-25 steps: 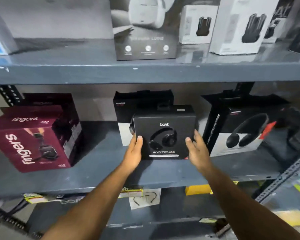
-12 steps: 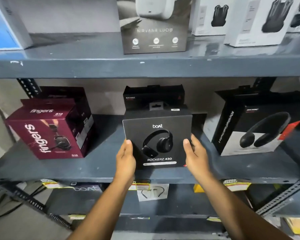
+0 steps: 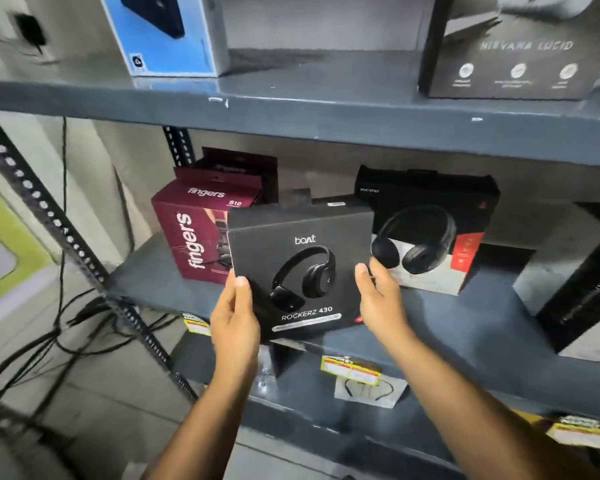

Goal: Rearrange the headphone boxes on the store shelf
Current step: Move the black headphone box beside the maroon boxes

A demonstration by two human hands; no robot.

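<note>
A black boAt Rockerz 430 headphone box [image 3: 302, 271] is held up in front of the middle shelf [image 3: 465, 320], off its surface. My left hand [image 3: 234, 317] grips its lower left edge and my right hand [image 3: 381, 299] grips its right edge. Behind it on the left stands a maroon Fingers S10 box [image 3: 191, 233], partly covered by the held box. To the right stands a black Rockerz box [image 3: 430, 230] with a white and red front. Another black box [image 3: 582, 289] shows at the far right edge.
The upper shelf [image 3: 291, 109] carries a blue box [image 3: 167, 36] and a dark Nirvana Lucid box [image 3: 513, 53]. A perforated metal upright [image 3: 66, 237] runs down the left side, with cables [image 3: 66, 327] on the floor. Yellow price tags [image 3: 350, 368] hang on the shelf's front edge.
The boAt box has left its spot in front of the black Rockerz box and moved left, toward the maroon box, in both hands. The view has swung to the left.
</note>
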